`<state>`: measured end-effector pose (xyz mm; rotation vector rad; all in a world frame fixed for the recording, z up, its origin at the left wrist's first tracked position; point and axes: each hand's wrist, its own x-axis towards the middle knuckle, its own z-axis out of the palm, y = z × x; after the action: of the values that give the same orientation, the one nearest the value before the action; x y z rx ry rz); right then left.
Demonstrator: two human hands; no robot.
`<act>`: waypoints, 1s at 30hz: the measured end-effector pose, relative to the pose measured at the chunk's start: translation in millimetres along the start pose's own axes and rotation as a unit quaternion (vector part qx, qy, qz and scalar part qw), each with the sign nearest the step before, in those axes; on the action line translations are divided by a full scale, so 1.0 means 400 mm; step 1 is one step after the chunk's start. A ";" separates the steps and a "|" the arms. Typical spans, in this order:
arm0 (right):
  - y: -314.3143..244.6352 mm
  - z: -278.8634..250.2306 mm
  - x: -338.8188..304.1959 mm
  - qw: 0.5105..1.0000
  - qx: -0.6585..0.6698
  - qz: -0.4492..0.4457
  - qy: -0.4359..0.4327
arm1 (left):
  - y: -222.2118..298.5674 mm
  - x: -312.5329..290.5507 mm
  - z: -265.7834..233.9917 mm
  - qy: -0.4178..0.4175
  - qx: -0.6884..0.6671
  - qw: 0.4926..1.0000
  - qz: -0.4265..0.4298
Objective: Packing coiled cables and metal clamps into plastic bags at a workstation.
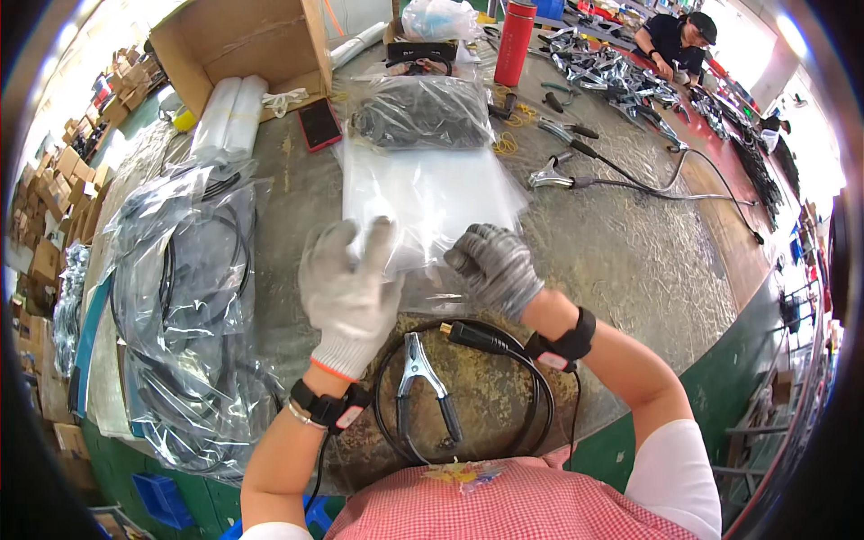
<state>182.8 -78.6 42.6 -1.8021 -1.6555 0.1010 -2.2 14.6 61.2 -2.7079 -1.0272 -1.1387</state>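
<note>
A stack of clear plastic bags (pixel 432 193) lies flat on the worktable. Above its near left corner is my left hand (pixel 351 283), in a white knit glove, its fingers spread and slightly blurred. My right hand (pixel 497 267), in a grey glove, has its fingers curled at the stack's near right edge; whatever they pinch is hidden. Close to my body lies a coiled black cable (pixel 538 405). Inside the coil rests a metal ground clamp (pixel 417 367) with black handles, and a black cable plug (pixel 481 337) with a brass tip sits at its top.
Bagged cables (pixel 184 297) are piled at left. A cardboard box (pixel 243 45), a phone (pixel 319 123), a bagged black bundle (pixel 423 112) and a red bottle (pixel 515 45) stand or lie farther back. Loose clamps (pixel 612 76) heap at the far right, near another person (pixel 675 45).
</note>
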 end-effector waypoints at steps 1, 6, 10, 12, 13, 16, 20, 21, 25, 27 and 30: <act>-0.023 -0.006 -0.012 0.998 -0.054 -0.028 -0.005 | 0.003 0.016 -0.002 -0.003 0.013 0.993 0.115; -0.001 0.001 -0.050 0.957 -0.284 -0.067 0.008 | -0.040 -0.019 0.034 0.025 0.045 0.997 0.057; 0.090 -0.036 -0.060 0.971 -0.179 0.158 0.001 | -0.132 -0.104 0.003 0.038 -0.005 0.991 -0.129; 0.070 -0.041 -0.071 0.972 -0.043 0.233 -0.001 | -0.108 -0.110 -0.028 -0.040 -0.281 0.900 -0.330; 0.087 -0.015 -0.097 0.970 -0.040 0.238 -0.009 | -0.089 -0.107 -0.047 -0.095 -0.523 0.695 -0.484; 0.158 0.047 -0.143 0.958 0.117 0.262 0.005 | -0.047 -0.083 -0.074 -0.141 -0.518 0.651 -0.537; 0.123 0.049 -0.154 0.940 0.181 0.288 -0.022 | -0.094 -0.080 -0.039 0.005 -0.073 0.985 -0.153; 0.123 0.050 -0.159 0.954 0.122 0.272 -0.040 | -0.092 -0.057 -0.058 -0.007 0.108 0.994 -0.015; 0.119 0.041 -0.169 0.967 0.048 0.234 -0.089 | -0.137 -0.052 -0.022 -0.017 0.114 0.993 0.001; 0.126 0.052 -0.177 0.963 0.106 0.239 -0.061 | -0.118 -0.067 -0.022 -0.056 -0.151 0.958 -0.239; 0.215 0.113 -0.209 0.964 0.151 0.220 -0.004 | -0.051 -0.093 -0.042 -0.086 -0.334 0.760 -0.551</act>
<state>218.6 -132.2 -68.5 -1.8931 -1.1417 0.5282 -44.0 5.1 45.0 -2.5237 -2.9820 -1.5734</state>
